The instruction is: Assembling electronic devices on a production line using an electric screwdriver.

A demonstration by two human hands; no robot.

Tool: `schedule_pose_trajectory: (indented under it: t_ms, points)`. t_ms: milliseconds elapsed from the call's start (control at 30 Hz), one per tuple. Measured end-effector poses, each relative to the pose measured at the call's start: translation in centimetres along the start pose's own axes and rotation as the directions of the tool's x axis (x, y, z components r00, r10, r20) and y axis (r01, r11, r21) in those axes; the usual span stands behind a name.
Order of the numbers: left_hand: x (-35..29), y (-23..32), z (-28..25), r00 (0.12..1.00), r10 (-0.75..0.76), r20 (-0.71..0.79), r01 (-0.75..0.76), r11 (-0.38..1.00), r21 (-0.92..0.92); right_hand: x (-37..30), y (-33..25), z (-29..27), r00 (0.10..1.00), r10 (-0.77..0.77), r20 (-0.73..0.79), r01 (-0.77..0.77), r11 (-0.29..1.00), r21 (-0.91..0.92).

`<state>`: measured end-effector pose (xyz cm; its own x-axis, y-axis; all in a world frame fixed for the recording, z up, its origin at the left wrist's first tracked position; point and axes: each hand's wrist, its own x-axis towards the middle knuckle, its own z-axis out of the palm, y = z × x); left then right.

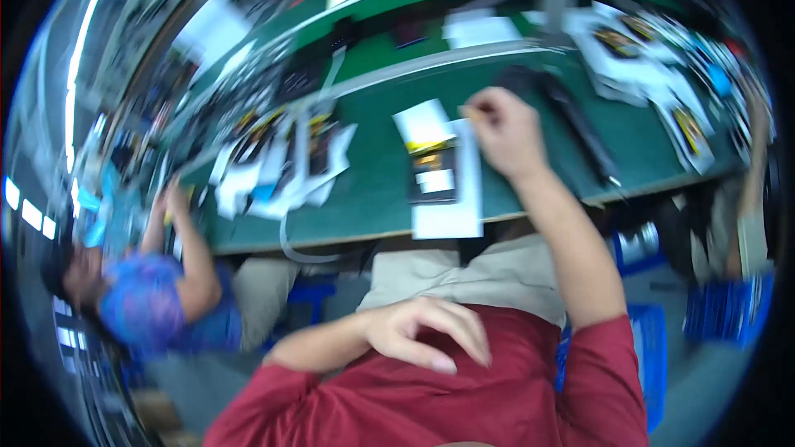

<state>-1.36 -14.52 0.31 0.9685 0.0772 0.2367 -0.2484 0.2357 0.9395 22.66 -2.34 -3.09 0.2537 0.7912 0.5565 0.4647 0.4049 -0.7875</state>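
Note:
A flat black rectangular piece (445,189) with a yellow-orange band and a white label lies on a white sheet (447,226) on the green table. Touching its top edge is a white square of paper (424,120). Just right of that paper is my right hand (509,132), its thumb and fingers pinched together near the sheet's upper edge. Motion blur hides what they hold, if anything. In front of my red shirt hovers my left hand (431,331), fingers loosely curved and apart, holding nothing.
Right of my right hand lies a long black bar-shaped object (580,128) with a pale tip. White sheets bearing dark-and-yellow pieces lie left (273,190) and right (617,87). A metal post (560,0) stands behind. A person in blue (157,302) works at left; another person's arm (755,157) shows at right.

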Motion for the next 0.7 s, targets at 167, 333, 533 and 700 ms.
schedule_pose_trajectory:
  t_ms: [167, 333, 533, 700]
  points:
    - [-13.3, -14.6, -4.2, 0.772, 0.137, -0.621, 0.523, 0.419, 0.743, -3.3, -6.6, -3.8, 0.911, -0.365, -0.191, 0.385, 0.92, 0.074]
    - [-7.5, -13.2, -6.1, 0.819, -0.128, -0.559, 0.571, 0.091, 0.816, -16.8, -5.3, -2.6, 0.915, -0.277, 0.293, 0.275, 0.96, 0.047]
    - [-2.2, -22.1, -13.9, 0.55, -0.442, -0.709, 0.698, -0.221, 0.68, -18.6, 9.7, 6.5, 0.346, 0.808, 0.476, -0.141, 0.547, -0.825]
    - [-2.0, -23.3, -9.8, 0.427, -0.765, -0.483, 0.459, -0.277, 0.844, -23.0, 11.5, 8.5, 0.026, 0.774, 0.633, 0.306, 0.597, -0.742]
